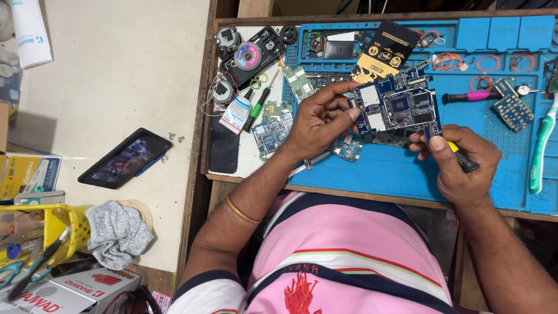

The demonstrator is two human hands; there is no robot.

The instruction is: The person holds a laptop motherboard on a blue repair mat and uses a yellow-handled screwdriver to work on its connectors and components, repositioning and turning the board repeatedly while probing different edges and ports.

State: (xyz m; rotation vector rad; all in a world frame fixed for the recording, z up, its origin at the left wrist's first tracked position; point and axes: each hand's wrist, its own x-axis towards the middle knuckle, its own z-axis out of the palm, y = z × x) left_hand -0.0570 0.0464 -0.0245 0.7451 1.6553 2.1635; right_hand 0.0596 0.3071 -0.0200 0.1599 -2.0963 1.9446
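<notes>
My left hand [318, 121] grips the left edge of a large blue circuit board [396, 104] and holds it up over the blue work mat [401, 168]. My right hand [462, 163] pinches the board's lower right corner and also holds a tool with a black and yellow handle [462, 158]. The board carries several metal shields and chips. Other small boards [272, 134] lie on the mat beneath and to the left of my left hand.
A green-handled screwdriver [256, 109] and a small glue bottle [236, 113] lie left of the mat, near a dark phone shell [253, 56]. A pink-handled screwdriver [465, 96], a small blue board [511, 110] and a toothbrush [540, 145] sit at the right. A tablet [125, 158] lies on the left counter.
</notes>
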